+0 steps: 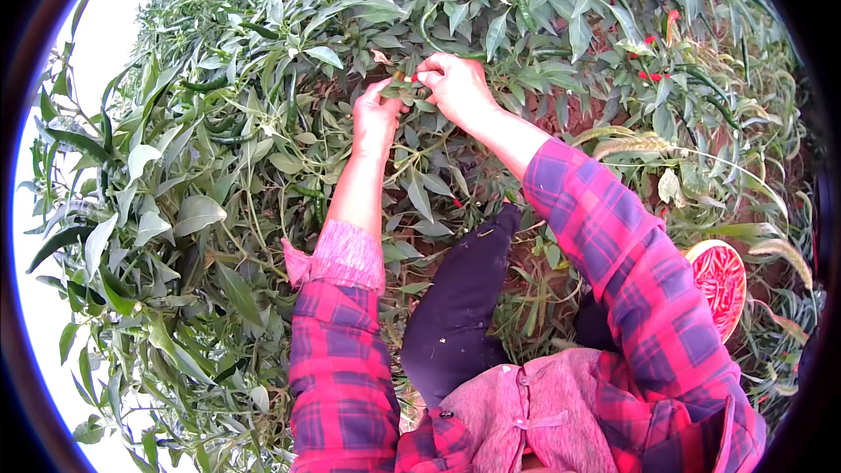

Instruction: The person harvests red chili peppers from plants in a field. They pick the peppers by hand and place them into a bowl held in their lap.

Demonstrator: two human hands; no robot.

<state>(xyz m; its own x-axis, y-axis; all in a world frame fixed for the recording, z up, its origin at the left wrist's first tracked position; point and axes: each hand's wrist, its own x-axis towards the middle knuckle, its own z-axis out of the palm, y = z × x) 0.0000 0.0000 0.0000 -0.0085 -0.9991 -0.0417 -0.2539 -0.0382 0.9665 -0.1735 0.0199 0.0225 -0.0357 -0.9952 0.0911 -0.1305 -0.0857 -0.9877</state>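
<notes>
My left hand [376, 123] and my right hand [461, 93] meet among the leaves of a chili pepper plant [302, 127]. Both have their fingers pinched together around a leafy sprig [404, 81] with a small yellowish bit on it. What exactly sits between the fingertips is too small to make out. A curled brownish-pink leaf [380, 57] shows just beyond my left fingertips. Green chilies [525, 12] hang in the foliage farther off, and red chilies [652, 77] show to the right of my right hand.
A round container [744, 296] filled with red chilies stands at the right, beyond my right sleeve. Bristly grass heads [632, 145] lean in above it. My dark-trousered leg [460, 307] is among the stems, with reddish soil [574, 114] showing between plants.
</notes>
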